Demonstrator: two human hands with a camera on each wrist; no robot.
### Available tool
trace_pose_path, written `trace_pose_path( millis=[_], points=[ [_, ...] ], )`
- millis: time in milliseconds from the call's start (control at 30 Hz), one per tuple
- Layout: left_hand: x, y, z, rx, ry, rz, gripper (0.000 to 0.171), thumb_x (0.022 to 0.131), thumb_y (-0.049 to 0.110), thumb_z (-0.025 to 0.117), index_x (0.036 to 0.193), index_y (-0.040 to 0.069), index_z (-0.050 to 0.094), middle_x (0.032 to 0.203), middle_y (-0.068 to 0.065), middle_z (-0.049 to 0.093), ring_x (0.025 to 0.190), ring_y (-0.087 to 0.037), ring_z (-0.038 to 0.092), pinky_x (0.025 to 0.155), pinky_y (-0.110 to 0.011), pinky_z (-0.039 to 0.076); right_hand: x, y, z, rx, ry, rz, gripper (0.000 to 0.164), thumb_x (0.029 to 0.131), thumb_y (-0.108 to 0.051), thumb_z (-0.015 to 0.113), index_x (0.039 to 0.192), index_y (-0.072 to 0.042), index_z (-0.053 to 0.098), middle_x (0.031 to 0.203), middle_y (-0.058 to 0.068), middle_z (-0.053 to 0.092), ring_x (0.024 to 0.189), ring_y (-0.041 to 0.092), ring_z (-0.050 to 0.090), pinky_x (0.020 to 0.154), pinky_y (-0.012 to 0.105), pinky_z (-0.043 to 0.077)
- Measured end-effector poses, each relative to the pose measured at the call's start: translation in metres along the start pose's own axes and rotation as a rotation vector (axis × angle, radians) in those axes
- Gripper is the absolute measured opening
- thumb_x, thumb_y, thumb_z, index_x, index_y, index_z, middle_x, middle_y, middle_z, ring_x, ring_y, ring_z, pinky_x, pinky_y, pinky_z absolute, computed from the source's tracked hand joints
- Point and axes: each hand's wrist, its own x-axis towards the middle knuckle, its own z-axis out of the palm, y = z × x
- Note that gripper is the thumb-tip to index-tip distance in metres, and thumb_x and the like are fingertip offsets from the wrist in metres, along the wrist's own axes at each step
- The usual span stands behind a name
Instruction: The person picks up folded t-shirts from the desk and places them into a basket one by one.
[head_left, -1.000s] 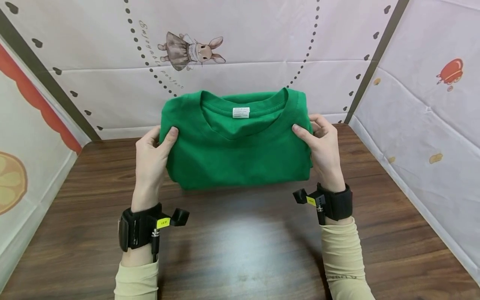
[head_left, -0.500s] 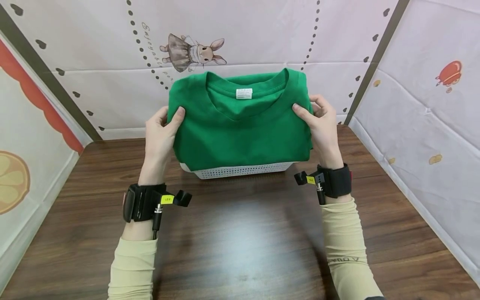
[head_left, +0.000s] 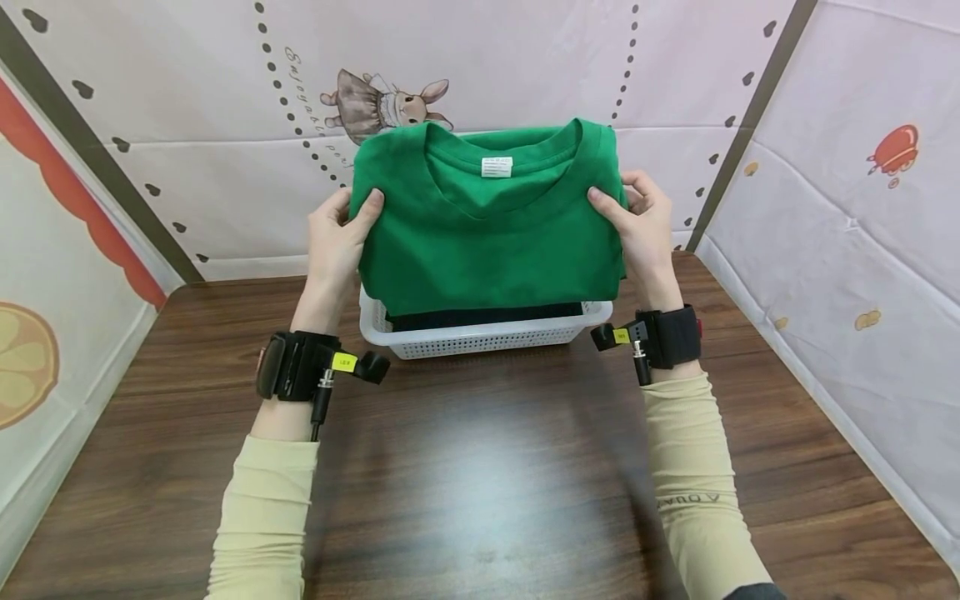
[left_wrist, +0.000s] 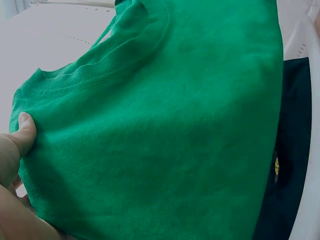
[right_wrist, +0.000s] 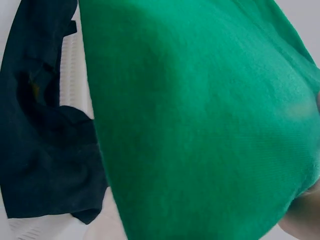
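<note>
A folded green T-shirt (head_left: 487, 258) with a white neck label (head_left: 497, 167) is held up by both hands, collar at the top. My left hand (head_left: 337, 237) pinches its left side, thumb in front and fingers behind. On the opposite side my right hand (head_left: 645, 229) grips it the same way. Below and behind the shirt stands a white perforated basket (head_left: 487, 340), its back part hidden. Dark folded cloth (head_left: 487, 317) lies in the basket; the right wrist view also shows this dark cloth (right_wrist: 45, 165) beside the shirt's lower edge.
The basket stands on a brown wood-grain table (head_left: 480, 467), towards the back edge. A white printed cloth wall (head_left: 525, 67) rises behind, with more printed walls at left and right. Each wrist wears a black camera band (head_left: 300, 367).
Both hands have carried the green T-shirt up and away, towards the back wall, over the basket. The basket's front and the dark cloth have come into view beneath the shirt.
</note>
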Motion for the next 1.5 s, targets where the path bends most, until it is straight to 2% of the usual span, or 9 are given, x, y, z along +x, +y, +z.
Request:
trace_pose_path(
  millis=[233,733,900,1133,1233,1333,1500],
  points=[
    [0.004,-0.017,0.004,-0.030,-0.016,-0.049,0.031,0.088,0.037,0.066,0.108,0.013,0.067,0.088,0.012,0.062,0.085,-0.004,0.059,0.078,-0.023,0.047,0.003,0.022,-0.005,-0.037,-0.007,0.039,0.010,0.086,-0.011,0.070,0.094,-0.013,0.065,0.086,-0.003,0.071,0.076,0.012,0.068,0.072,0.025,0.055],
    [0.009,-0.062,0.009,0.107,-0.016,-0.126,0.044,0.087,0.047,0.062,0.112,0.011,0.065,0.085,0.014,0.058,0.080,-0.002,0.056,0.076,-0.021,0.045,0.002,0.077,-0.007,-0.147,0.000,0.120,0.009,0.087,-0.018,0.069,0.092,-0.021,0.062,0.079,-0.010,0.068,0.074,0.007,0.065,0.071,0.024,0.053],
    [0.012,-0.072,0.009,0.138,-0.028,-0.143,0.047,0.088,0.049,0.060,0.115,0.010,0.063,0.087,0.014,0.057,0.083,-0.001,0.054,0.078,-0.022,0.044,0.003,0.088,-0.005,-0.147,0.026,0.159,0.009,0.087,-0.018,0.070,0.093,-0.019,0.063,0.079,-0.010,0.068,0.074,0.007,0.065,0.070,0.024,0.052],
    [0.014,-0.081,0.010,0.188,-0.049,-0.188,0.052,0.092,0.049,0.054,0.121,0.007,0.061,0.088,0.012,0.054,0.082,-0.003,0.051,0.078,-0.023,0.042,0.003,0.103,-0.004,-0.172,0.009,0.166,0.007,0.089,-0.020,0.067,0.093,-0.021,0.060,0.082,-0.011,0.066,0.076,0.007,0.063,0.072,0.025,0.050],
    [0.015,-0.083,0.011,0.181,-0.061,-0.205,0.052,0.093,0.048,0.052,0.125,0.008,0.059,0.096,0.007,0.056,0.088,-0.006,0.052,0.082,-0.025,0.043,0.004,0.108,-0.004,-0.183,0.016,0.165,0.006,0.090,-0.021,0.066,0.093,-0.021,0.060,0.082,-0.011,0.066,0.076,0.007,0.062,0.073,0.025,0.050],
    [0.017,-0.084,0.011,0.172,-0.072,-0.223,0.050,0.095,0.044,0.051,0.130,0.009,0.056,0.113,-0.004,0.058,0.100,-0.012,0.054,0.092,-0.030,0.044,0.004,0.112,-0.002,-0.195,0.023,0.163,0.007,0.091,-0.020,0.065,0.095,-0.019,0.060,0.082,-0.011,0.065,0.076,0.007,0.062,0.074,0.025,0.050],
    [0.020,-0.086,0.010,0.170,-0.108,-0.258,0.050,0.099,0.036,0.047,0.141,0.009,0.045,0.141,-0.015,0.048,0.127,-0.025,0.048,0.109,-0.035,0.038,0.005,0.116,-0.001,-0.234,0.015,0.169,0.010,0.093,-0.019,0.062,0.101,-0.015,0.059,0.087,-0.010,0.062,0.079,0.006,0.060,0.077,0.025,0.049]
  ],
)
